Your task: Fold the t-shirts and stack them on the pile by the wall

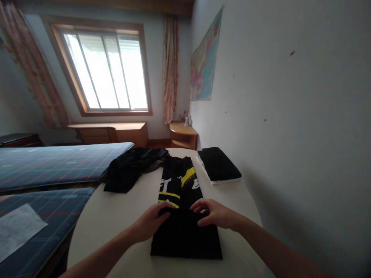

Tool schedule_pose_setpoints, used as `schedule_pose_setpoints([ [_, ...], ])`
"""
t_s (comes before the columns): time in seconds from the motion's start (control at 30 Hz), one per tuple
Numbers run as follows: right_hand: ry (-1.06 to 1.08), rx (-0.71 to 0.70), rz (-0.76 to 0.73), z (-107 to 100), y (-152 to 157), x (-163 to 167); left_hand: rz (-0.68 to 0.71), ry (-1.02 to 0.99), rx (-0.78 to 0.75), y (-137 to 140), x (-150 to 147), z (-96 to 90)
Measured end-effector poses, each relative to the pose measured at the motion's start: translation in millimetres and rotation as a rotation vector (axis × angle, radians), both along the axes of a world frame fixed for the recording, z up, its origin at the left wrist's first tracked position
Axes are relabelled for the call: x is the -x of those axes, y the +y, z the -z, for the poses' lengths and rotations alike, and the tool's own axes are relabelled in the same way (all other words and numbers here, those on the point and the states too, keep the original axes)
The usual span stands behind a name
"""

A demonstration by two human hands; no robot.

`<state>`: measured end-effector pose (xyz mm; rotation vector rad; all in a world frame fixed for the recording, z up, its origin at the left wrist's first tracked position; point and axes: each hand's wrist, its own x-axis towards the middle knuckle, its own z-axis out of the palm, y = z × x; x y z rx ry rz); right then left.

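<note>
A black shirt [185,235] with yellow and white print lies folded into a long strip on the round white table [130,216]. Its near end is doubled over into a plain black flap, and the printed part stretches away from me. At the left of the flap's far edge, my left hand [152,221] pinches the cloth between thumb and fingers. My right hand [216,214] curls over the same edge at the right, thumb on the near side and fingers beyond it. Some fingertips are hard to make out against the dark cloth.
A crumpled black garment [124,170] lies at the table's left far side. Folded black clothing [219,164] with a white layer beneath sits at the right, near the wall [304,154]. Plaid mattresses [58,164] adjoin the left side, one bearing a paper sheet [20,227].
</note>
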<state>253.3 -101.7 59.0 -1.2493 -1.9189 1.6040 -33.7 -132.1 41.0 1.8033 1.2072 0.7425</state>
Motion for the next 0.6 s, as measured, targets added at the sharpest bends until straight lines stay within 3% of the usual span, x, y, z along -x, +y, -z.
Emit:
schedule_pose_setpoints([
  [0.23,0.199,-0.25,0.138,-18,45,6,-0.183,-0.016,-0.182,45,-3,-13.2],
  [0.33,0.22,-0.367,0.23,-9,69,12,-0.264,-0.019,-0.218,69,-5,-8.2],
  [0.43,0.085,-0.508,0.304,6,77,15,-0.298,0.016,-0.271,77,-6,4.7],
  [0.53,-0.096,-0.725,0.246,14,58,14,-0.222,0.126,-0.447,57,-4,11.7],
  [0.6,-0.158,-0.787,0.131,14,34,13,-0.013,0.232,-0.549,34,-2,10.7],
])
